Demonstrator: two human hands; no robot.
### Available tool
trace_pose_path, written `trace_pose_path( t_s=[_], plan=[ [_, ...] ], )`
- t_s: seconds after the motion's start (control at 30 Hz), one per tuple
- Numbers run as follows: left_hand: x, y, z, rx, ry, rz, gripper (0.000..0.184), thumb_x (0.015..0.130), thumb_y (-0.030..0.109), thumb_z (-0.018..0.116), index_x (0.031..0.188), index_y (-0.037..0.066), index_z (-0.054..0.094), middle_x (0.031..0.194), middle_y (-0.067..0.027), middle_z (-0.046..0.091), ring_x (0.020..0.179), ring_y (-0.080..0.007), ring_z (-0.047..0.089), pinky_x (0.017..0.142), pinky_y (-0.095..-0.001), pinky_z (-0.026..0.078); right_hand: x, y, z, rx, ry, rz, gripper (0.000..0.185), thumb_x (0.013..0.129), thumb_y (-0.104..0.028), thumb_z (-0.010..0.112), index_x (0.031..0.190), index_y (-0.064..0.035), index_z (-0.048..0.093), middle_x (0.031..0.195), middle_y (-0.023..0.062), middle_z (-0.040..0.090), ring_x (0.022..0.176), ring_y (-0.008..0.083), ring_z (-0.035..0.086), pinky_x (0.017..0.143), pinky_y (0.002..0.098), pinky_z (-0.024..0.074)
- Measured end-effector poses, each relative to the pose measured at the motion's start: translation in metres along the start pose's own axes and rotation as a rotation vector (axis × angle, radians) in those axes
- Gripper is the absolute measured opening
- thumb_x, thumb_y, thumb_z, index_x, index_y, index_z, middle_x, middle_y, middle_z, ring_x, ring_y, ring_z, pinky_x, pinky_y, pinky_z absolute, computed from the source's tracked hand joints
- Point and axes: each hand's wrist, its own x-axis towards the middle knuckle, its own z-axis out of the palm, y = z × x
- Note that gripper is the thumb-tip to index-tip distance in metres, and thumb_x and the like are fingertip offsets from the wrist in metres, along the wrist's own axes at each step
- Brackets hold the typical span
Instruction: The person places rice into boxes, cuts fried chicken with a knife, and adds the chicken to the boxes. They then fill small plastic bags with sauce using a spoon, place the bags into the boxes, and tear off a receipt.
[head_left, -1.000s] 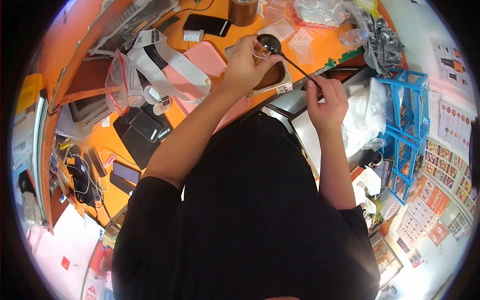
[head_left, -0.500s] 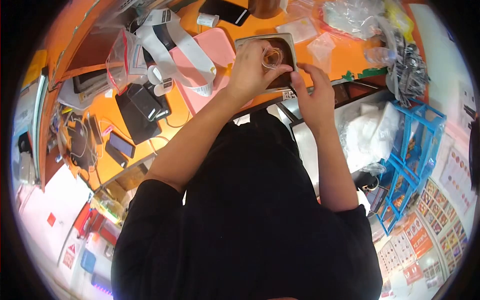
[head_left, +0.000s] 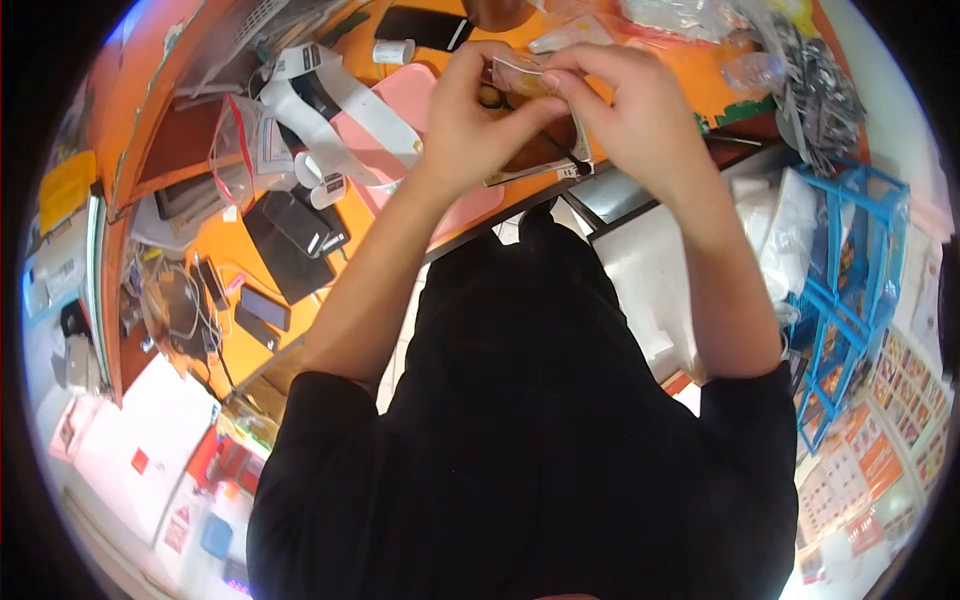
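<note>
Over the metal tray, my left hand is closed around a small clear plastic cup with something amber in it. My right hand pinches the cup's right side with thumb and fingertips. A clear flap with a pale edge shows between the hands; I cannot tell whether it is a lid. Below them, the metal tray contains a dark brown liquid. A dark handle lies across the tray's near right corner. My hands hide much of the cup and tray.
Left of the tray, a pink tray lies under curling white label strips. Phones and cables are on the orange table further left. Plastic bags lie at the back right. A blue rack stands at right.
My right hand has moved up from the tray's right edge to the cup and now grips it. The cup has risen and shifted slightly left with my left hand. The camera view has shifted.
</note>
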Motion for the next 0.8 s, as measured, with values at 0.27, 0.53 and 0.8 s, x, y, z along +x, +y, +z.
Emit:
trace_pose_path(
  t_s=[0.27, 0.53, 0.8],
  plan=[
    [0.045, 0.054, -0.057, -0.436, -0.283, 0.026, 0.017, 0.101, 0.016, 0.07, 0.11, 0.002, 0.073, 0.095, -0.0003, 0.072, 0.082, -0.005, 0.064, 0.074, -0.0215, 0.052, 0.003, -0.105, -0.047, 0.047, -0.035, 0.306, 0.015, 0.096, -0.012, 0.071, 0.107, -0.0018, 0.073, 0.093, 0.0076, 0.075, 0.085, 0.0124, 0.067, 0.077, 0.0286, 0.0509],
    [-0.018, 0.111, -0.056, -0.228, -0.4, 0.195, 0.014, 0.102, 0.009, 0.066, 0.111, 0.0, 0.072, 0.101, -0.0038, 0.072, 0.092, -0.0084, 0.064, 0.083, -0.0234, 0.051, -0.112, -0.128, -0.005, 0.251, 0.548, 0.349, 0.014, 0.093, -0.012, 0.077, 0.104, -0.0031, 0.077, 0.091, 0.002, 0.075, 0.083, 0.0073, 0.065, 0.076, 0.0249, 0.0532],
    [-0.182, 0.126, 0.04, -0.346, -0.865, 0.237, 0.006, 0.1, 0.001, 0.06, 0.102, -0.002, 0.065, 0.103, -0.0104, 0.066, 0.097, -0.0177, 0.062, 0.09, -0.031, 0.049, -0.347, -0.194, 0.003, -0.234, 0.881, 0.468, 0.008, 0.09, -0.012, 0.073, 0.096, -0.0058, 0.074, 0.093, 0.0098, 0.074, 0.087, 0.0329, 0.07, 0.08, 0.0406, 0.0559]
  ],
)
